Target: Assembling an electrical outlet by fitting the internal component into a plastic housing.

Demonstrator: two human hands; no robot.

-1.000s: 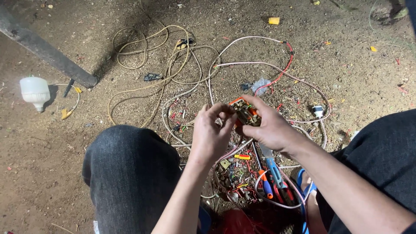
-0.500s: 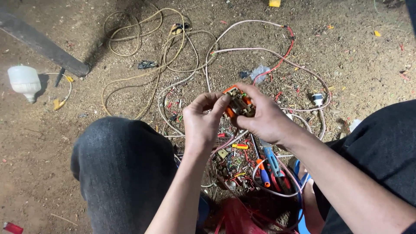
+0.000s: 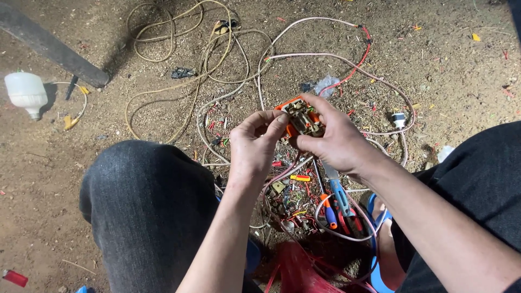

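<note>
Both my hands hold a small orange electrical socket body (image 3: 300, 115) with brown metal contacts showing, above a dirt floor. My right hand (image 3: 331, 140) grips it from the right and below, thumb and forefinger around its edges. My left hand (image 3: 255, 142) pinches its left side with the fingertips. A pale wire runs down from the part between my hands. Below them lie small screwdrivers with orange and blue handles (image 3: 329, 209) and several cut wire scraps.
Loops of pale and red cable (image 3: 228, 59) spread over the dirt ahead. A white bulb (image 3: 26, 92) lies far left beside a dark bar (image 3: 51, 49). My left knee (image 3: 146, 201) fills the lower middle. A red bag (image 3: 296, 271) sits at the bottom; a white plug (image 3: 399, 118) lies to the right.
My hands stay on the orange part, fingers shifting slightly around it. The view has tilted, so the floor objects sit a little lower in the frame.
</note>
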